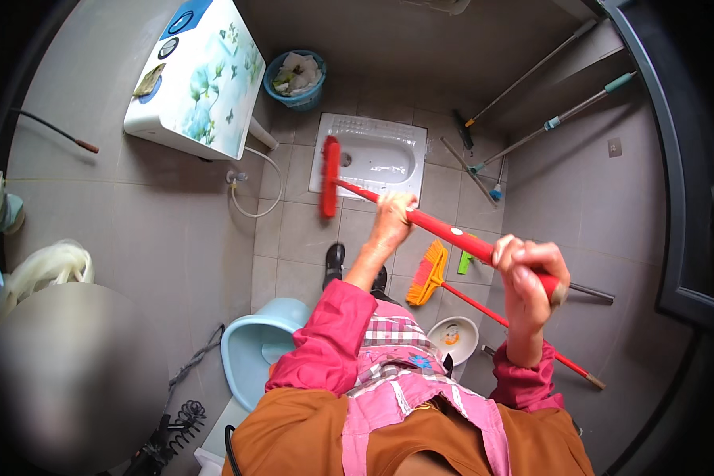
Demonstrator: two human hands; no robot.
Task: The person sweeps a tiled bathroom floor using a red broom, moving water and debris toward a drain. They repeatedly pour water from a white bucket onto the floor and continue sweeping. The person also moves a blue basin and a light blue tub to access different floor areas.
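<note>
A red long-handled brush (330,177) slants across the middle of the head view. My left hand (394,221) grips its red handle (452,233) partway along, while my right hand (532,279) is closed around the end nearest me, at the right. The brush head, slightly blurred, hovers over or touches the left rim of a white squat toilet (387,157); which of these, I cannot tell. Below the handle an orange and pink broom (429,273) with a red stick leans to the right.
A blue wastebasket (302,101) of used paper stands behind the toilet. A flower-printed tank (214,89) and hose (281,184) are on the left wall. Squeegees (473,169) lean at right. A light blue tub (244,357) and white basin (461,342) flank me.
</note>
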